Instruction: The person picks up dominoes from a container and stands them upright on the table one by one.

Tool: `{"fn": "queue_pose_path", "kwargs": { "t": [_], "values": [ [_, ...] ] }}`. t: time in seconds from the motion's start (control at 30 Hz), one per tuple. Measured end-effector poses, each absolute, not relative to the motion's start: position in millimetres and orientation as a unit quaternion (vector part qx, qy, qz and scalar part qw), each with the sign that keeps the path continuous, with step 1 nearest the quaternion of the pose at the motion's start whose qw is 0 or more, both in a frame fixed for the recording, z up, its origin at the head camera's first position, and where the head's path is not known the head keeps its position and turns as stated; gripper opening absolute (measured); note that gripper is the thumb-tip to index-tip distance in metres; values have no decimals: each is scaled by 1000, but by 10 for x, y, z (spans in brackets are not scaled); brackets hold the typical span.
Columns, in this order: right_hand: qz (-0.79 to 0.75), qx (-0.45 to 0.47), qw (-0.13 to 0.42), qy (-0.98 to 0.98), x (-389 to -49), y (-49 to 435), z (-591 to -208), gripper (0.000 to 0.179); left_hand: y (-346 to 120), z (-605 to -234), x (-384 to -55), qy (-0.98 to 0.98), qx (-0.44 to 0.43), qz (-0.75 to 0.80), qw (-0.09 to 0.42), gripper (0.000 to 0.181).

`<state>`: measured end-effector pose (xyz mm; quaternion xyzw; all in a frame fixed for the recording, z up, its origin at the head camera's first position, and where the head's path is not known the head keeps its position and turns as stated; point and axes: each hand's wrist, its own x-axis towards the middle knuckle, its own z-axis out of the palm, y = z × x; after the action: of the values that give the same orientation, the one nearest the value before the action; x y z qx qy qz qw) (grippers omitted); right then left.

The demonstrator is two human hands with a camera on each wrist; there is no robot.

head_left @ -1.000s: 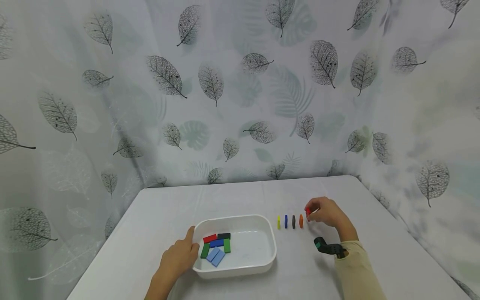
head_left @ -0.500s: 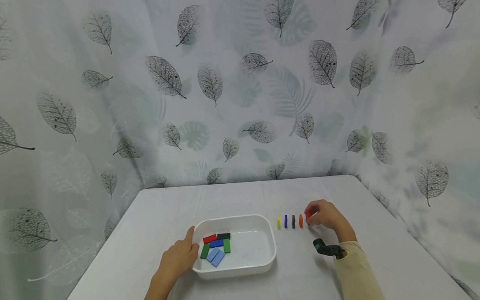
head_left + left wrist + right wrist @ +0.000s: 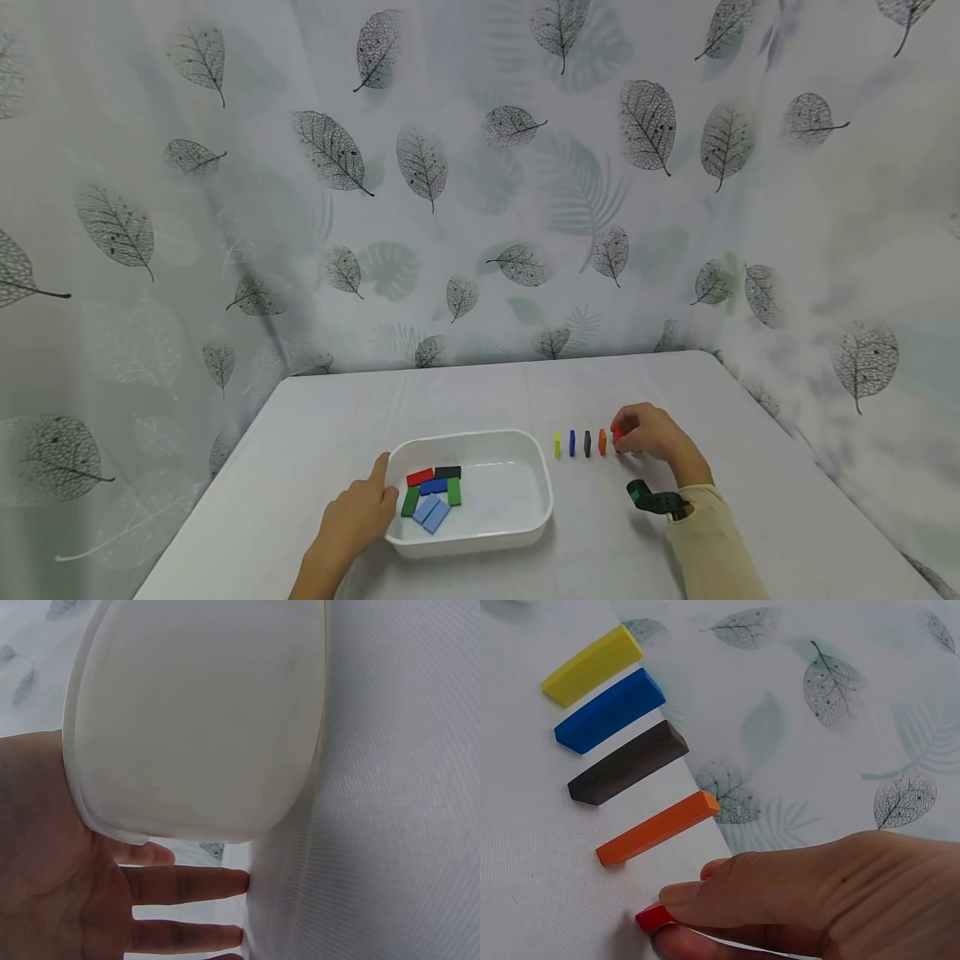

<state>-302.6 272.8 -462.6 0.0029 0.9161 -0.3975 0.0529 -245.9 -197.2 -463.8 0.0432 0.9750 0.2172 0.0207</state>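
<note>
My right hand pinches a red domino between thumb and fingers at the right end of a row; most of it is hidden by the fingers. To its left, upright and spaced apart, stand an orange domino, a dark brown one, a blue domino and a yellow domino. My left hand touches the left end of a white tray, its fingers straight in the left wrist view and the palm side against the tray wall.
Inside the tray lie several flat dominoes, among them a red domino, a black domino and a light blue domino. White cloth covers the table. A leaf-patterned curtain hangs behind.
My right hand has come down slightly toward the table with the red domino, which now stands in line with the row. The left hand and tray have not moved.
</note>
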Motion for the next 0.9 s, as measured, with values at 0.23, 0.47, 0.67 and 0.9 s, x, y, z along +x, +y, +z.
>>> {"fn": "queue_pose_path", "kwargs": {
  "t": [0.23,0.47,0.67,0.9],
  "values": [
    [-398,4,60,915,-3002,2731,-4596,27,-1968,-4634,-2458,975,45,218,23,62],
    [-382,-11,54,923,-2979,2749,-4468,36,-1960,-4607,-2443,976,41,214,26,62],
    [-362,-45,13,931,-2913,2662,-4246,37,-1966,-4592,-2431,975,44,216,25,62],
    [-361,-93,-36,927,-2847,2346,-4033,41,-1966,-4612,-2447,975,46,216,25,62]
  ]
}}
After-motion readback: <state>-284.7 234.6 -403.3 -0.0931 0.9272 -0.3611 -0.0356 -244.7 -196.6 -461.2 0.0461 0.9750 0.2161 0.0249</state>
